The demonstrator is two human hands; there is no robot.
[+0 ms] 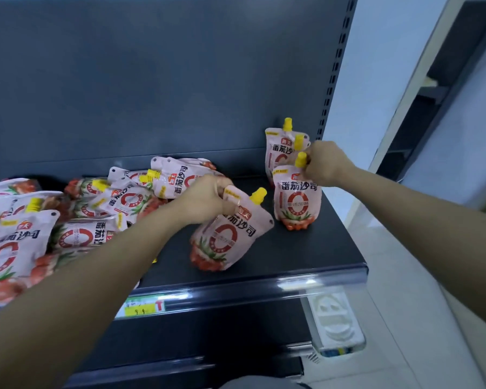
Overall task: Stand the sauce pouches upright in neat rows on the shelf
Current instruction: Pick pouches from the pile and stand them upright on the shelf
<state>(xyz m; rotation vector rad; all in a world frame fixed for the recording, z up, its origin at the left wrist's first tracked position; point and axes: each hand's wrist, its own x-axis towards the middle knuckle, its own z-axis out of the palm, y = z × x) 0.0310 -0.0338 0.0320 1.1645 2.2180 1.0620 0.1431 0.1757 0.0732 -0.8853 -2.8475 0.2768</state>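
Note:
Pink tomato-sauce pouches with yellow caps lie on a dark shelf (306, 256). My left hand (205, 200) grips the top corner of a tilted pouch (227, 237) near the shelf's middle. My right hand (324, 164) pinches the top of an upright pouch (296, 200) by its yellow cap, at the right end. Behind that one stand two more upright pouches (277, 150), partly hidden by my right hand. A loose pile of several pouches (118, 200) lies flat and jumbled on the left half.
The shelf's dark back panel (152, 80) rises behind, with a slotted upright (334, 74) at the right. A price tag (141, 307) sits on the front rail. Below is a lower shelf with white packaging (334, 321). Pale floor lies to the right.

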